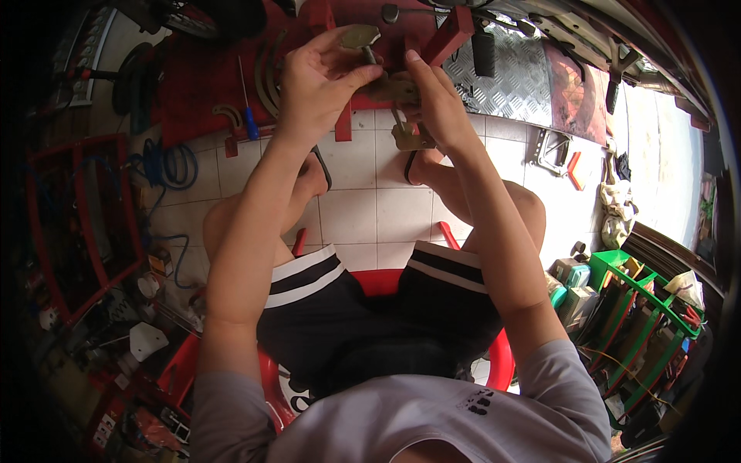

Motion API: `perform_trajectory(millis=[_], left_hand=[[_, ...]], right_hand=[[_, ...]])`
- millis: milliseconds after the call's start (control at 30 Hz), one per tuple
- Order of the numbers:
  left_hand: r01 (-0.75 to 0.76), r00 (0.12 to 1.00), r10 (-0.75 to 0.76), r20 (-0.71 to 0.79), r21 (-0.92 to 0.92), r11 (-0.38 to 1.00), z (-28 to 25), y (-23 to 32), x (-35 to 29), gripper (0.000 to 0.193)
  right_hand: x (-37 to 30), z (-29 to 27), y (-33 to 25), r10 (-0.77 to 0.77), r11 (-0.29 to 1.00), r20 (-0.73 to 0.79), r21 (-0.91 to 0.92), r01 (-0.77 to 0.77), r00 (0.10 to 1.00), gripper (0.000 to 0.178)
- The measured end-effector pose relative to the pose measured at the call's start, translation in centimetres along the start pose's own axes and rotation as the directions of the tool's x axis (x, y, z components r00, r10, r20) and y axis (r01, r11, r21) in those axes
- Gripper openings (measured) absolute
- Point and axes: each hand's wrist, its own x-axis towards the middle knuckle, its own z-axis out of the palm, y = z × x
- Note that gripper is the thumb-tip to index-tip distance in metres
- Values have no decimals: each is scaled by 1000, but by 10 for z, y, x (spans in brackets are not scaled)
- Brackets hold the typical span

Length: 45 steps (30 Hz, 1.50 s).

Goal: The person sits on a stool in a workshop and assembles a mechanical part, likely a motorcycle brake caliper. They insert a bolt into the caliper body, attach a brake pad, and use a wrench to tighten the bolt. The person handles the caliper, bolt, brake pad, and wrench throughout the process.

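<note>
Both my hands are raised in front of me, above the near edge of a red work platform. My left hand [315,81] pinches a flat, gold-coloured metal piece [360,35] between thumb and fingers; a short pin shows below it. Close to its right, my right hand [441,104] is closed around a gold-coloured metal bracket [407,137] with a rod and a lobed lower end. Its fingers hide part of the bracket. The two metal parts nearly meet, and I cannot tell whether they touch.
A blue-handled screwdriver [252,127] and a curved metal piece [228,116] lie on the red platform [193,96]. Red posts [451,37] rise behind my hands. Blue hose [176,166] coils on the left by a red rack [85,224]. A green rack [641,282] stands right.
</note>
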Motion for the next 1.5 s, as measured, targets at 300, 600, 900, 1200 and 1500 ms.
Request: perform_trajectory(millis=[300,600,900,1200,1500], left_hand=[[-69,998,69,-6,1,998,0,-1,1,44],[-1,987,2,-160,7,1000,-9,10,3,38],[172,981,-141,131,-274,946,-12,18,2,34],[107,961,-197,192,399,911,-25,19,-5,26],[-267,921,9,390,612,745,-14,13,-4,31]], right_hand=[[3,-4,6,73,997,70,-5,-73,995,54],[12,-27,3,-170,977,324,-64,201,931,41],[18,-26,8,77,989,202,110,-101,976,42],[22,-47,-8,-153,810,52,-566,155,987,53],[25,-57,3,-91,657,-24,-753,42,996,55]])
